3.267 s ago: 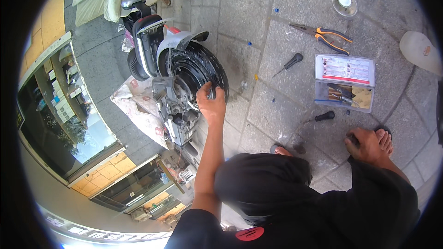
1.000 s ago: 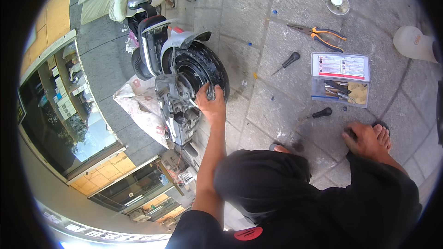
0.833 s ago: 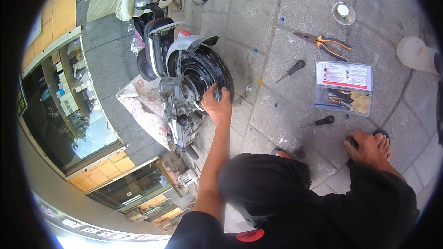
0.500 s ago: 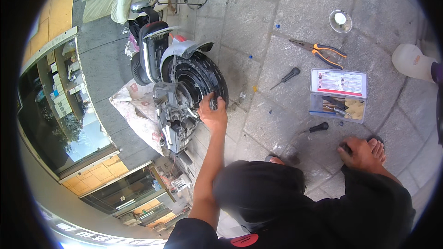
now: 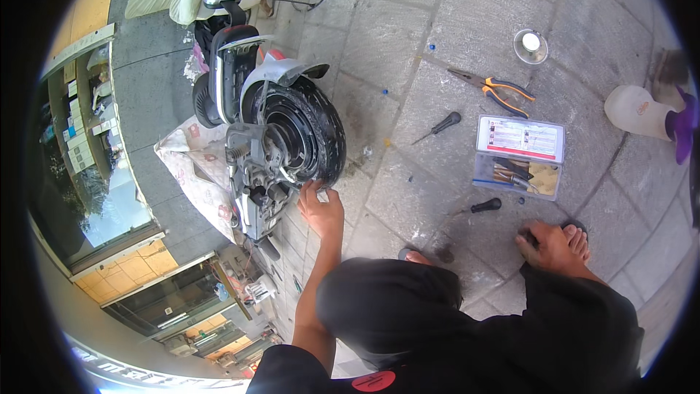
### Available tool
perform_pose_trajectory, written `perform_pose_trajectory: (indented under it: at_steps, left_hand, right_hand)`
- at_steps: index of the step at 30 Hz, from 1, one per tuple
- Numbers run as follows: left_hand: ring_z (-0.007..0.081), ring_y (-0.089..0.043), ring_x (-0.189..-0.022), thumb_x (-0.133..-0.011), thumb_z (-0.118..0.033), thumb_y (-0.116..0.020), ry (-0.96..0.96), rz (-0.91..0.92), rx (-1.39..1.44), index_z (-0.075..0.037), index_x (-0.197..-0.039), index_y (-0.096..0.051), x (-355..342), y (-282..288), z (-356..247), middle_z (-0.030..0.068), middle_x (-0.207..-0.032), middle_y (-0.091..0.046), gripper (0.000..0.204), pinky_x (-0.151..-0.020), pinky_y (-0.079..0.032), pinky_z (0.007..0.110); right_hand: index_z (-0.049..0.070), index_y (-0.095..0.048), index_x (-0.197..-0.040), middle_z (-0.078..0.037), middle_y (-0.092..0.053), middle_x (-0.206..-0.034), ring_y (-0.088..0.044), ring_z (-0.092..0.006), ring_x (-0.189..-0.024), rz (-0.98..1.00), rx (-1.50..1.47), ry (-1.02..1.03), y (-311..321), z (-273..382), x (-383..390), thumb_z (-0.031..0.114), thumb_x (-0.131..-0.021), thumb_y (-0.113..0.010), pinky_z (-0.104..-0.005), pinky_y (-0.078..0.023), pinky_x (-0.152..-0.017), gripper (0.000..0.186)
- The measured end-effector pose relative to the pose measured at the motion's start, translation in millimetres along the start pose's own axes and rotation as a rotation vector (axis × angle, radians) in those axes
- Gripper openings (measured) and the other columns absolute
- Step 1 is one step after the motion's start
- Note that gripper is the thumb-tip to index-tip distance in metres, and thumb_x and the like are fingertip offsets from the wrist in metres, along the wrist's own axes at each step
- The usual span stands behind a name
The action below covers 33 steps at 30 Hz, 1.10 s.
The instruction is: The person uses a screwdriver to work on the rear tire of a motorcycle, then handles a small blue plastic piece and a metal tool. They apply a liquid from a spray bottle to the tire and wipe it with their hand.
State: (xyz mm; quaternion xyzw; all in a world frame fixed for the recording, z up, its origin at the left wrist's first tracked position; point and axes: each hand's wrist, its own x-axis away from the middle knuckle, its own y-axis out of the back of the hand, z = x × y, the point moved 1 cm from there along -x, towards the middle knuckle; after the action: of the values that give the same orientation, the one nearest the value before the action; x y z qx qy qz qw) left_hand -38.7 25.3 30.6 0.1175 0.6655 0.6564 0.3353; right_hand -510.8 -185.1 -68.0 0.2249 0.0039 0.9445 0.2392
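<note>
A motor scooter lies on its side at the left, its rear wheel with a black tyre (image 5: 334, 131) facing me. My left hand (image 5: 321, 213) is at the tyre's lower edge, thumb and fingers apart. Its fingertips are at or against the rubber; firm contact cannot be made out. Near my bare foot (image 5: 577, 242), my right hand (image 5: 545, 245) is curled closed, with something dark showing between its fingers. Just above it lies a black-handled tool (image 5: 486, 206), its tip pointing left. A clear plastic box (image 5: 558, 179) with tools inside and a printed lid stands open beyond that.
Orange-handled long-nose pliers (image 5: 499, 91) and a black-handled thin-shafted tool (image 5: 446, 123) lie on the paving. Farther off stands a round dish (image 5: 531, 47) with a white centre. A whitish bottle (image 5: 633, 110) with a purple part is at the right. Shop windows (image 5: 95, 160) line the left.
My left hand has slid from the tyre's side down toward its lower edge. My right hand stays curled by my foot. The whole view has shifted slightly.
</note>
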Motion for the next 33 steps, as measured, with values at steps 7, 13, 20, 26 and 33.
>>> perform_pose_trajectory:
  at_steps: [7, 13, 20, 26, 33]
  left_hand:
    - [0.0380, -0.062, -0.119, -0.085, -0.011, -0.075, -0.120, -0.109, 0.177, -0.010, -0.118, -0.075, -25.0, -1.1, -28.8, 0.0125, -0.128, -0.071, 0.032, -0.106, -0.047, 0.050]
    - [0.0376, -0.062, -0.119, -0.085, -0.015, -0.077, -0.085, -0.079, 0.211, -0.010, -0.120, -0.076, -37.2, -8.5, -34.2, 0.0129, -0.125, -0.072, 0.035, -0.106, -0.047, 0.049]
    - [0.0340, -0.062, -0.123, -0.087, -0.026, -0.077, 0.012, 0.002, 0.187, -0.012, -0.124, -0.076, -68.3, -4.1, -63.5, 0.0079, -0.126, -0.074, 0.039, -0.110, -0.043, 0.048]
    - [0.0343, -0.067, -0.116, -0.084, -0.023, -0.079, 0.035, -0.048, 0.150, -0.011, -0.118, -0.078, -71.1, -11.1, -69.8, 0.0087, -0.118, -0.077, 0.036, -0.104, -0.050, 0.048]
    - [0.0329, -0.062, -0.124, -0.085, -0.022, -0.076, 0.026, 0.019, 0.178, -0.012, -0.122, -0.075, -59.6, -11.2, -54.2, 0.0061, -0.129, -0.073, 0.038, -0.110, -0.042, 0.051]
  right_hand:
    - [0.002, -0.075, -0.105, -0.021, -0.074, -0.093, -0.074, -0.0388, -0.083, 0.006, 0.068, -0.009, -1.0, 2.1, 1.5, 0.023, -0.096, -0.076, -0.0446, -0.058, -0.077, 0.023]
    - [0.002, -0.075, -0.106, -0.021, -0.075, -0.093, -0.074, -0.0371, -0.081, 0.007, 0.057, -0.037, -1.8, 5.5, 1.8, 0.022, -0.097, -0.076, -0.0438, -0.058, -0.075, 0.022]
    - [0.002, -0.075, -0.105, -0.021, -0.074, -0.093, -0.074, -0.0381, -0.081, 0.015, 0.065, -0.025, -1.3, 5.5, 0.8, 0.021, -0.095, -0.077, -0.0439, -0.058, -0.074, 0.021]
    - [0.003, -0.075, -0.105, -0.022, -0.074, -0.093, -0.075, -0.0393, -0.083, 0.026, 0.056, -0.070, 0.2, 9.6, 1.0, 0.022, -0.095, -0.077, -0.0443, -0.058, -0.075, 0.022]
    - [0.002, -0.074, -0.107, -0.024, -0.075, -0.093, -0.075, -0.0403, -0.084, 0.060, 0.064, -0.107, 1.1, 14.5, -0.5, 0.024, -0.095, -0.077, -0.0443, -0.058, -0.076, 0.025]
